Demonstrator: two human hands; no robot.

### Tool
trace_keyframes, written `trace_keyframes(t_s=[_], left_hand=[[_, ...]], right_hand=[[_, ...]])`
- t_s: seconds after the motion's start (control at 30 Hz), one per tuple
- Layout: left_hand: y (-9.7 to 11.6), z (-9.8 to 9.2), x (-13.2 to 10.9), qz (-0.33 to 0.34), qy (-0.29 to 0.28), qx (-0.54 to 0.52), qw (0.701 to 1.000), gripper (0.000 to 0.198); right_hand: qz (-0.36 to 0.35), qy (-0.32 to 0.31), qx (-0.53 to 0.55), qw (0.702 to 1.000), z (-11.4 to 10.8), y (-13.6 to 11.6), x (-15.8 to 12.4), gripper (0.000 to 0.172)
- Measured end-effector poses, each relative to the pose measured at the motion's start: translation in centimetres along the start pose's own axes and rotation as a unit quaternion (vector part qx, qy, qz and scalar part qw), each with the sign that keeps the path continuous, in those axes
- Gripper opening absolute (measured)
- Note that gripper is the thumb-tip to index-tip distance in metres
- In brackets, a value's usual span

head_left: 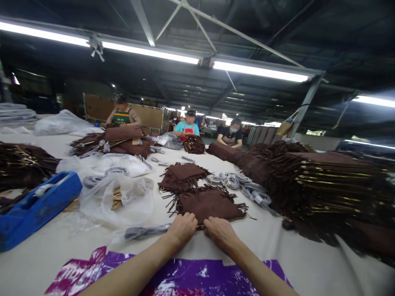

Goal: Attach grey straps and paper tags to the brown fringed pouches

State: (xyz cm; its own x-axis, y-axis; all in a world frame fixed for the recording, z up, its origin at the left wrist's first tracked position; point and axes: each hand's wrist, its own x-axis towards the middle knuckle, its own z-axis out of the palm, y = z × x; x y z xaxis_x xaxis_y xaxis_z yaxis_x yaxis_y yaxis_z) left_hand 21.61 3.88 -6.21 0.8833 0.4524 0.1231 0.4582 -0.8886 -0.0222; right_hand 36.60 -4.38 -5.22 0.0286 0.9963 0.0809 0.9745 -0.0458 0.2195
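Observation:
A brown suede bag with fringe (207,204) lies flat on the white table (277,242) right in front of me. My left hand (182,229) and my right hand (219,231) rest side by side at its near edge, fingers curled down and pressing on that edge. A second fringed brown bag (182,174) lies just behind the first. By my left hand lies a grey strap in a clear plastic sleeve (145,232).
A tall stack of brown fringed bags (324,185) fills the right side. A blue tape dispenser (33,207) and clear plastic bags (119,197) sit at left. Wrapped grey straps (237,183) lie mid-table. Purple sheet (173,275) covers the near edge. Three people work at the far end.

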Motion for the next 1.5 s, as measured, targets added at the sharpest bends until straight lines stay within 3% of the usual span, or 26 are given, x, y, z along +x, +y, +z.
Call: trace_keyframes(t_s=[0.23, 0.3, 0.37, 0.43, 0.53, 0.63, 0.73, 0.8, 0.93, 1.1, 1.23, 1.37, 1.5], left_hand=[[-2.5, -0.7, -1.0, 0.013, -0.003, -0.012, 1.000, 0.018], [-3.5, -1.5, -1.6, 0.013, -0.010, -0.048, 0.999, 0.015], [-4.4, -2.7, -2.3, 0.023, -0.008, -0.116, 0.993, 0.017], [-5.4, -4.5, -3.5, 0.031, 0.016, -0.203, 0.979, 0.023], [-7.0, -8.1, -6.5, 0.019, 0.045, -0.293, 0.955, 0.022], [-8.4, -11.6, -11.2, 0.000, 0.039, -0.334, 0.942, 0.021], [-9.6, -13.0, -16.6, -0.061, 0.061, -0.381, 0.920, 0.024], [-10.5, -12.4, -19.9, -0.107, 0.087, -0.409, 0.902, 0.025], [-12.2, -8.9, -24.2, -0.185, 0.138, -0.452, 0.862, 0.024], [-13.7, -5.2, -26.4, -0.233, 0.202, -0.487, 0.817, 0.023], [-14.6, -3.7, -28.1, -0.284, 0.324, -0.458, 0.777, 0.023], [-15.9, -2.5, -30.3, -0.339, 0.412, -0.431, 0.728, 0.021], [-17.2, -2.0, -32.1, -0.370, 0.438, -0.416, 0.706, 0.020]], right_hand=[[0.159, -0.034, -0.057, 0.985, 0.5, 12.1, -4.6, 0.021], [0.169, -0.040, -0.066, 0.983, 1.0, 13.8, -5.8, 0.021], [0.158, -0.011, -0.070, 0.985, 1.4, 13.7, -6.3, 0.024], [0.128, 0.046, -0.040, 0.990, 1.7, 11.8, -6.3, 0.031], [0.045, 0.097, 0.097, 0.989, 1.1, 6.8, -6.0, 0.033], [-0.030, 0.078, 0.237, 0.968, -0.8, 1.1, -6.5, 0.033], [-0.090, 0.024, 0.315, 0.944, -2.8, -3.0, -7.0, 0.032], [-0.129, -0.013, 0.341, 0.931, -3.7, -4.8, -6.8, 0.031], [-0.199, -0.044, 0.338, 0.919, -4.5, -7.8, -5.4, 0.030], [-0.290, -0.053, 0.295, 0.909, -4.7, -14.0, -3.4, 0.030], [-0.323, -0.047, 0.293, 0.899, -4.4, -18.7, -1.8, 0.025], [-0.338, -0.030, 0.310, 0.888, -4.2, -21.4, 0.7, 0.031], [-0.353, -0.005, 0.328, 0.876, -3.1, -22.9, 4.2, 0.040]])
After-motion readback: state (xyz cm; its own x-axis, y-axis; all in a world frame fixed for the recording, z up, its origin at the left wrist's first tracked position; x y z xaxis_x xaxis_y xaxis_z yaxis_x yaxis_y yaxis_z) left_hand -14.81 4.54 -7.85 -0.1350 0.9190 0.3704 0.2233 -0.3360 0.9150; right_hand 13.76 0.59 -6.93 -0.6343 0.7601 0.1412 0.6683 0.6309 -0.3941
